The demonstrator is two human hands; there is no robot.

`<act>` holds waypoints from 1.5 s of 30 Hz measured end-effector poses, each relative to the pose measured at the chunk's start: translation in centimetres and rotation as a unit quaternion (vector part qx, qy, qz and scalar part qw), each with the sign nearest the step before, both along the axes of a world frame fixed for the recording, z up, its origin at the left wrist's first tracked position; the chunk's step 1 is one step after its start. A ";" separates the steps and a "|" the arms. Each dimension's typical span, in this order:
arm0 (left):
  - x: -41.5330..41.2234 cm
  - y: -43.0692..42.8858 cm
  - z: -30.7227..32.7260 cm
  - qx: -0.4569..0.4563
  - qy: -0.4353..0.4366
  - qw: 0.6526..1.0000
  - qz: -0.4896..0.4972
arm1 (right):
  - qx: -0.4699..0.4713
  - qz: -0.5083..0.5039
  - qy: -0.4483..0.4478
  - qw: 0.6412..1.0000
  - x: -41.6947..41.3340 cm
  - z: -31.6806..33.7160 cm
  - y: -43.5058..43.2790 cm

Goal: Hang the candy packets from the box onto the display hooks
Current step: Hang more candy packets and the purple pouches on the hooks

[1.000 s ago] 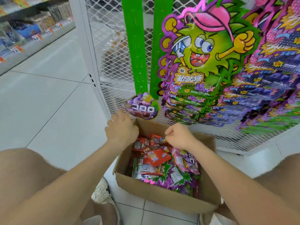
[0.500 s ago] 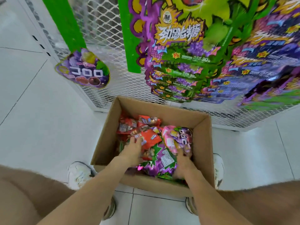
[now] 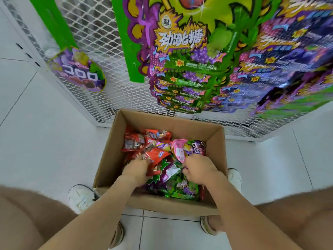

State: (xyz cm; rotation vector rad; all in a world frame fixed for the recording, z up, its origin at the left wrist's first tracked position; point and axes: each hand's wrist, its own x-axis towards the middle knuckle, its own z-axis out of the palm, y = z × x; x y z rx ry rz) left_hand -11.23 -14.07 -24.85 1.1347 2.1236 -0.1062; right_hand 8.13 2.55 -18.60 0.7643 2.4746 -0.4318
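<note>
An open cardboard box (image 3: 163, 117) stands on the floor between my feet, filled with candy packets. Red packets (image 3: 137, 141) lie at its left, green and purple star-shaped packets (image 3: 180, 188) at the near side, and a round purple packet (image 3: 196, 147) beside a pink one at the right. My left hand (image 3: 137, 168) is inside the box, fingers curled on a red packet (image 3: 158, 156). My right hand (image 3: 200, 170) is closed on the lower edge of the round purple packet. One round purple packet (image 3: 79, 73) hangs from the left green hook strip (image 3: 52, 20).
A second green strip (image 3: 126, 42) hangs bare on the white mesh rack (image 3: 100, 33). Rows of green and purple packets (image 3: 180, 76) fill the hooks to the right and overhang the box's far edge. White tiled floor surrounds the box; my white shoes (image 3: 81, 197) flank it.
A second ago both hands were raised at the hanging purple packet and box rim. My view tilted down, both hands dropped into the box, and my right hand moved up to the round purple packet.
</note>
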 end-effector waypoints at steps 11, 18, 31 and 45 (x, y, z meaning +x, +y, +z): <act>-1.2 -0.3 12.7 0.116 -0.424 0.842 0.313 | -0.085 -0.038 0.160 0.983 -0.5 11.6 3.0; 1.1 -0.6 23.9 0.205 -0.556 0.736 0.325 | -0.079 -0.030 0.167 0.982 -0.2 21.9 4.1; -1.1 2.0 32.8 0.487 -0.307 0.799 0.175 | -0.194 -0.183 0.611 0.745 3.5 31.0 2.7; 0.7 7.3 48.3 0.659 -0.255 0.681 0.192 | 0.118 -0.043 0.673 0.729 -2.6 44.0 2.9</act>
